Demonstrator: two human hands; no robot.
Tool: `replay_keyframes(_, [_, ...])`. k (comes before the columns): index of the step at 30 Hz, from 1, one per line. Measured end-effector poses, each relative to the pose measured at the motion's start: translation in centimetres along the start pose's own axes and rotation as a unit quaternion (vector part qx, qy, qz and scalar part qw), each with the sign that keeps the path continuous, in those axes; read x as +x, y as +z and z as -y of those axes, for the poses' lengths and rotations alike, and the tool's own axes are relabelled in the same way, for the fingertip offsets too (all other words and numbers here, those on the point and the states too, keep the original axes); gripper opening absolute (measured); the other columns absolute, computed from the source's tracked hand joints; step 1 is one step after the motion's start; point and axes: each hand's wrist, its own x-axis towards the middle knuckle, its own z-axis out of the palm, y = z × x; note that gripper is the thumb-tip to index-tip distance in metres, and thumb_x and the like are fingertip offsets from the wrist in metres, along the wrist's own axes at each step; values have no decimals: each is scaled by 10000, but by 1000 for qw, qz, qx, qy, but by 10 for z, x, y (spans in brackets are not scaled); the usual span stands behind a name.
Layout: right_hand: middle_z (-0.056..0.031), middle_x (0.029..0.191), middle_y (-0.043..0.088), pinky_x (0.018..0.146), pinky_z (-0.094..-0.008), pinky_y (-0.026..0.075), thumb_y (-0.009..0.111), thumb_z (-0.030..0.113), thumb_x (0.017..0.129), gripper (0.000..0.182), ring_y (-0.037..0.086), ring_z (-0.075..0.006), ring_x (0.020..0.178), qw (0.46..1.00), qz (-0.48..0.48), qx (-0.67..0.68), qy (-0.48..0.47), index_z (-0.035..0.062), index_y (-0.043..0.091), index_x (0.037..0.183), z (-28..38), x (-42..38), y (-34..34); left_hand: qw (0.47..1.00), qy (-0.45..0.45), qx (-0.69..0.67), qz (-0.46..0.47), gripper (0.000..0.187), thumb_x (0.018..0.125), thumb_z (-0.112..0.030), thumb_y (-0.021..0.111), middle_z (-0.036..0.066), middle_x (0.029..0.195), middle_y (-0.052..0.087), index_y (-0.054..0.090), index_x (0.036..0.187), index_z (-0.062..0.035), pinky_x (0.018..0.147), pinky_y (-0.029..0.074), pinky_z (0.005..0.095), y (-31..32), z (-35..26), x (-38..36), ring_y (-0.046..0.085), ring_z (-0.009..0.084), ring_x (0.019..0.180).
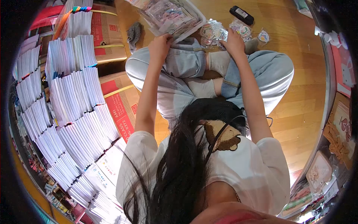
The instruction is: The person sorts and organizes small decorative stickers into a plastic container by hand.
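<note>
My left hand (160,47) is at the near left corner of a clear plastic bin (192,33), its fingers curled at the rim. Inside the bin lie many flat clear packets (169,16) with pastel contents. My right hand (234,44) reaches down over a pile of small clear packets of what look like stickers (212,33). Its fingers are closed at the edge of a shiny packet (223,35); the fingertips are partly hidden. More such packets (242,29) lie just beyond that hand, and a single one (263,36) sits to its right.
My crossed legs in jeans (179,61) are on the wooden floor (298,41). A black case with a white label (242,15) lies beyond the packets. A grey sock-like cloth (134,35) is left of the bin. Stacked booklets (72,89) and cardboard boxes (121,100) line the left side; shelves stand right.
</note>
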Motion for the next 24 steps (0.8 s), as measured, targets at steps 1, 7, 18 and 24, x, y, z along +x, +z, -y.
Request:
replay_keyframes(1, [-189, 1138, 555, 884, -434, 460, 763, 297, 697, 627, 550, -356, 1052, 1000, 0, 2, 0, 24, 490, 1190, 0, 0, 1, 1000, 5, -2, -8, 187, 832, -254, 574, 112, 885, 664, 669, 964, -163, 661, 495, 420, 4, 2, 0, 637, 314, 799])
replay_keyframes(7, [-203, 1134, 555, 859, -442, 469, 740, 336, 719, 608, 559, -357, 1037, 1000, 21, 0, -5, 31, 500, 1188, -1, 0, 1, 999, 31, 12, -41, 187, 860, -189, 512, 121, 930, 635, 654, 976, -151, 679, 493, 426, 9, 1, -3, 626, 323, 830])
replay_keyframes(18, [-193, 1074, 598, 814, -460, 476, 685, 400, 764, 537, 589, -370, 985, 999, -20, 18, 36, 41, 532, 1132, 5, 3, 3, 984, 65, -154, -54, 314, 795, -72, 603, 123, 969, 566, 601, 1104, -126, 737, 479, 379, 8, 4, -5, 588, 296, 852])
replay_keyframes(24, [-186, 973, 649, 784, -434, 482, 673, 323, 777, 389, 619, -349, 929, 987, -5, 156, 47, 31, 593, 1021, -15, 12, 7, 981, 59, -171, -73, 295, 806, -92, 587, 120, 971, 569, 593, 1099, -121, 742, 479, 371, -12, -2, -12, 597, 281, 878])
